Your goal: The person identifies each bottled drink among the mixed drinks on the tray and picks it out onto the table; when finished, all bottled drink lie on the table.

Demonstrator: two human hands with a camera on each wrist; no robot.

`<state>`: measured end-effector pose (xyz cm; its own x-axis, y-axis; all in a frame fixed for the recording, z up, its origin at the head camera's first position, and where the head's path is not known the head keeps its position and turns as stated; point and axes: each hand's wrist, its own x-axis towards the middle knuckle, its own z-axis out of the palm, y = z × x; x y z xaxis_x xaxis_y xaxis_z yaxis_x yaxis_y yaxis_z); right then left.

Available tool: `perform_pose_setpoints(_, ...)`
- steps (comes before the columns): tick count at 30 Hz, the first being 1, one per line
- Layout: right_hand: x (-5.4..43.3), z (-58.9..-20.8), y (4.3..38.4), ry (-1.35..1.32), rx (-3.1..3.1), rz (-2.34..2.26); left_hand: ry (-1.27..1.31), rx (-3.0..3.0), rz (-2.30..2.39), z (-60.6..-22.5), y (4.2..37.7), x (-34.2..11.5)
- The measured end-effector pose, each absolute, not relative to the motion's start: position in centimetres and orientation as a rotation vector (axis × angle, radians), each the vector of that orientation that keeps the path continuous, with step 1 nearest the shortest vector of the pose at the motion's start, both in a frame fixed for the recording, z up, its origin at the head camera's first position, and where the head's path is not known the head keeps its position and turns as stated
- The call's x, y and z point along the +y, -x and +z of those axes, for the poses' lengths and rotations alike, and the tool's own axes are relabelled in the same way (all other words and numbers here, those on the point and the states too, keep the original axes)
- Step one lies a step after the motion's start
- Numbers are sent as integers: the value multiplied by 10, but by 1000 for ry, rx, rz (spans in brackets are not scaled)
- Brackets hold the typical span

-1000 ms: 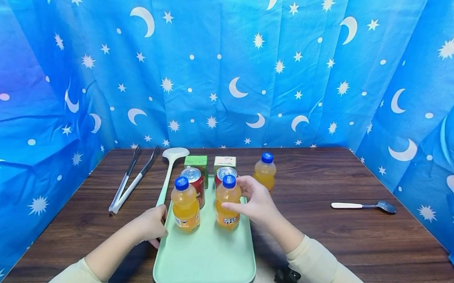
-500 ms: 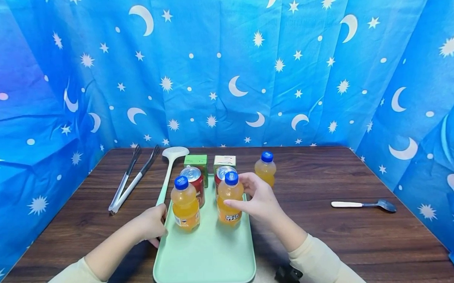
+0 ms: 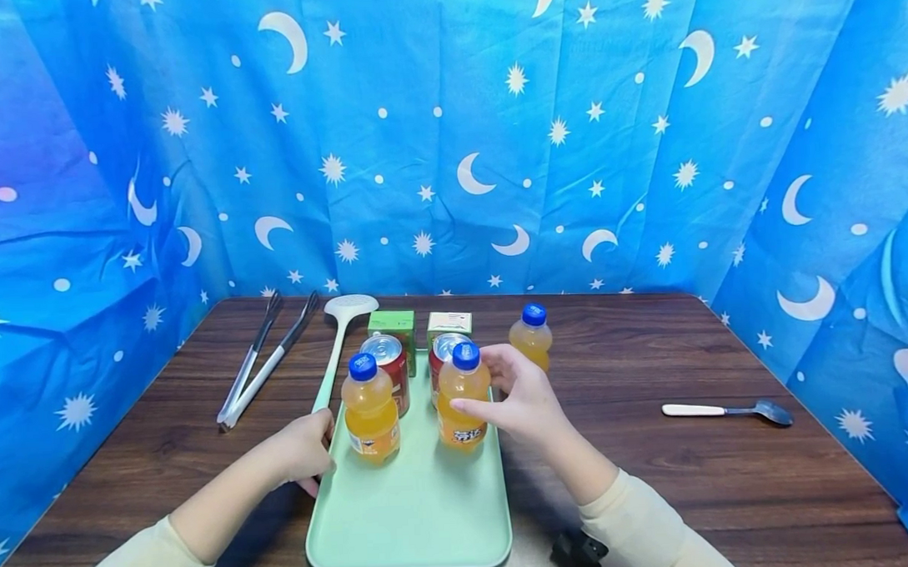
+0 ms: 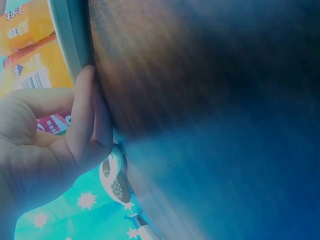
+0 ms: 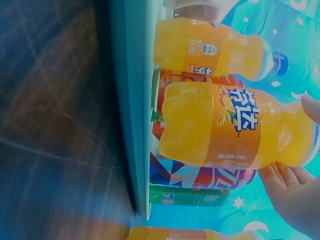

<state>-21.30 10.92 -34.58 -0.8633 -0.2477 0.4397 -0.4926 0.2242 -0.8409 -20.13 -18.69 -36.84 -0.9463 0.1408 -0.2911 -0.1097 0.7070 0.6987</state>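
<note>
My right hand (image 3: 524, 398) holds an orange soda bottle (image 3: 461, 404) with a blue cap, thumb on the near side and fingers behind. The bottle is upright over the right part of the light green tray (image 3: 410, 527); in the right wrist view its base shows close to the tray surface. With my left hand (image 3: 308, 447) I grip the tray's left rim, fingertips at its outer side in the left wrist view. A second orange soda bottle (image 3: 372, 416) stands on the tray at left. Behind the bottles are two red-sided soda cans (image 3: 399, 377), partly hidden, and two small green cartons (image 3: 393, 321).
Another orange soda bottle (image 3: 531, 339) stands on the wooden table (image 3: 626, 486) behind my right hand. Left of the tray lie metal tongs (image 3: 258, 374) and a pale green skimmer (image 3: 339, 350). A white-handled spoon (image 3: 725, 412) lies at right. A star-patterned curtain (image 3: 456, 133) surrounds the table.
My right hand has shifted the bottle slightly right and back over the tray. The left hand keeps its place at the rim.
</note>
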Motion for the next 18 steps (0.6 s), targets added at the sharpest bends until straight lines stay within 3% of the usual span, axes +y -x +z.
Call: perform_pose_setpoints(18, 112, -340, 210, -693, -2278, 1717, -18, 2584, 1096, -370, 203, -187)
